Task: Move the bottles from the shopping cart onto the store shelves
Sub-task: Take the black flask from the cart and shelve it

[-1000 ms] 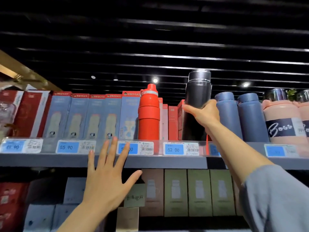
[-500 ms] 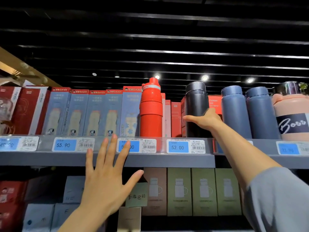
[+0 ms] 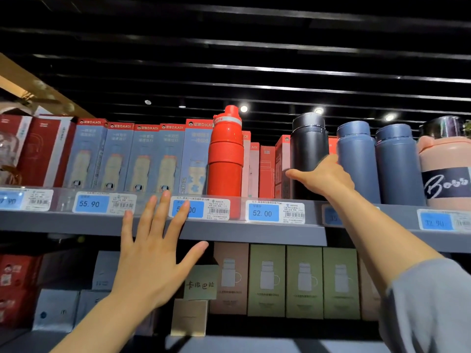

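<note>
R hand (image 3: 325, 178): my fingers wrap black bottle (image 3: 309, 154), upright on shelf (image 3: 229, 231).
L hand (image 3: 155, 253): fingers splayed wide, holding nothing.
Tip: seat base flat, then let go.

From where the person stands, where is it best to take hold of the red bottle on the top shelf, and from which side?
Probably the straight lower body of the red bottle, from the front. It stands upright at the shelf edge, boxes close on both sides, and its cap narrows. The open left hand is nearer.
</note>
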Action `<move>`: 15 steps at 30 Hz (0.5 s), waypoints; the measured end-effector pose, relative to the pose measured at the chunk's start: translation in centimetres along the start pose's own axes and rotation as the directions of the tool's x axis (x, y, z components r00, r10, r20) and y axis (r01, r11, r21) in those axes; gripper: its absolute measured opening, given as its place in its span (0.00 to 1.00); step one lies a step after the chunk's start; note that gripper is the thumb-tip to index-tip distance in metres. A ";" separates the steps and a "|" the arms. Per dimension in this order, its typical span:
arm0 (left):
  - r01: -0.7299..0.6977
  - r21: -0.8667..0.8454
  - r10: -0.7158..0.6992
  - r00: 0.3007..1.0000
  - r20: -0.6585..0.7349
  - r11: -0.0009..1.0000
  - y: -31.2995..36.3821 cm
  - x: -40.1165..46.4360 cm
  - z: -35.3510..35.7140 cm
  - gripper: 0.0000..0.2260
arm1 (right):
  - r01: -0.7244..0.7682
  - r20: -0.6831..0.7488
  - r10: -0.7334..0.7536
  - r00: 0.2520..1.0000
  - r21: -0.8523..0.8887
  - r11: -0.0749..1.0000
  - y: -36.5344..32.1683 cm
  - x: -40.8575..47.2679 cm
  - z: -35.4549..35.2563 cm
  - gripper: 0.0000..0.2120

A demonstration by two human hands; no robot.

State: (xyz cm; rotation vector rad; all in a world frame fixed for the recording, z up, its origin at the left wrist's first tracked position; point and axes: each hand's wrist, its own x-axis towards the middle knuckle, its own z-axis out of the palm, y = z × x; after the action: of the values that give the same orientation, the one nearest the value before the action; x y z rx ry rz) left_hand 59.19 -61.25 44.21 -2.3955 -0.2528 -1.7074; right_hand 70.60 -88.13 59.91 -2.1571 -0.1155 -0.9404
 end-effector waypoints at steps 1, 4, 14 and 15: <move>0.005 0.000 -0.005 1.000 0.002 1.000 0.0 0.0 -0.1 0.32 | 0.008 -0.004 -0.008 1.000 -0.003 1.000 0.1 0.0 0.0 0.51; 0.015 0.008 -0.015 1.000 0.016 1.000 0.1 -0.1 -0.3 0.33 | 0.038 0.018 -0.038 0.999 0.006 0.999 0.6 -0.1 -0.1 0.51; 0.013 0.041 -0.014 1.000 0.022 0.999 0.3 -0.1 -0.5 0.33 | 0.554 -0.165 -0.560 0.812 -0.085 0.828 -5.4 -7.5 0.6 0.45; 0.013 0.042 -0.014 1.000 0.023 0.999 0.2 -0.1 -0.5 0.33 | 0.521 -0.072 -0.517 0.853 0.057 0.851 -6.7 -7.5 1.5 0.47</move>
State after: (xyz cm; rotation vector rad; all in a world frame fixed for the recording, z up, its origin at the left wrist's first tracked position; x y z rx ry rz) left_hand 58.74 -61.56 44.31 -2.3900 -0.3052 -1.6638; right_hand 63.68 -80.87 58.44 -2.0612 -0.7308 -1.2707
